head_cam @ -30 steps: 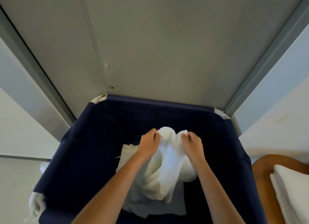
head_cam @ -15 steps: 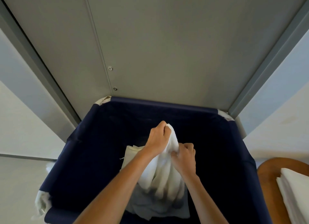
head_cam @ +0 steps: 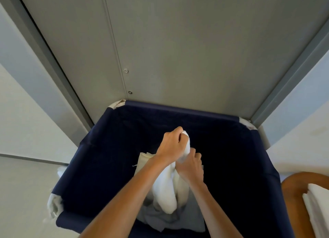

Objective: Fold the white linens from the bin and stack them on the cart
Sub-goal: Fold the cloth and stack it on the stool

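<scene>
Your left hand (head_cam: 171,145) and right hand (head_cam: 191,168) grip a white towel (head_cam: 164,193) over the navy bin (head_cam: 99,149), folded linens (head_cam: 318,207) beyond its right edge.

A bunched white linen (head_cam: 165,193) hangs upright inside the navy bin (head_cam: 110,149) (folded stack (head_cam: 318,204) lies right).

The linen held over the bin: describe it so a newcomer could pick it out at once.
Start at the navy fabric bin filling the lower middle of the view. At its centre, the left hand and right hand hold one bunched white linen, left grip above right. Unlike the cloths lying flat beneath it, it hangs in a twisted rope.
</scene>
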Tool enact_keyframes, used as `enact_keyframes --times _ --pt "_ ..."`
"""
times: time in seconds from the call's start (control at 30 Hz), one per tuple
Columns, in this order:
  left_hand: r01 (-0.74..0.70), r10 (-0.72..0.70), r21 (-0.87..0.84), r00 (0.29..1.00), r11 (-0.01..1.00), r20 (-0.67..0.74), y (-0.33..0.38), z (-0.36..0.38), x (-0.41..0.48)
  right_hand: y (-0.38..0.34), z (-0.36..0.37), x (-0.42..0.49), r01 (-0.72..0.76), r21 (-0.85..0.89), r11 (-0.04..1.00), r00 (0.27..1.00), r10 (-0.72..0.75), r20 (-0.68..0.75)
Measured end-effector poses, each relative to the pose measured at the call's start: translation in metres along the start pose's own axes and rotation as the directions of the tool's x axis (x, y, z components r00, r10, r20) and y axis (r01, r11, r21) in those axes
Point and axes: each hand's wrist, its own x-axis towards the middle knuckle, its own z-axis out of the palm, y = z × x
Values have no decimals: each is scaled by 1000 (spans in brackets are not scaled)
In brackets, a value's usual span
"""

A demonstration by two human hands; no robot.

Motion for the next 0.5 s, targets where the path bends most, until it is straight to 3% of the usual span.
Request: enact_keyframes --times 0.07,0.27,0.4,0.5 --pt "-4 4 5 1000 1000 9 0 0 -1 -4 5 2 31 -60 998 999 -30 16" --pt "53 -55 81 998 995 23 -13 -9 -3 10 -8 13 -29 29 999 992 33 -124" --pt "189 -222 305 972 933 77 -32 -20 -3 12 -25 15 23 252 967 990 14 -143" --pt "186 -304 477 935 859 181 -38 -21 -4 -5 -36 12 149 331 932 985 -112 -127"
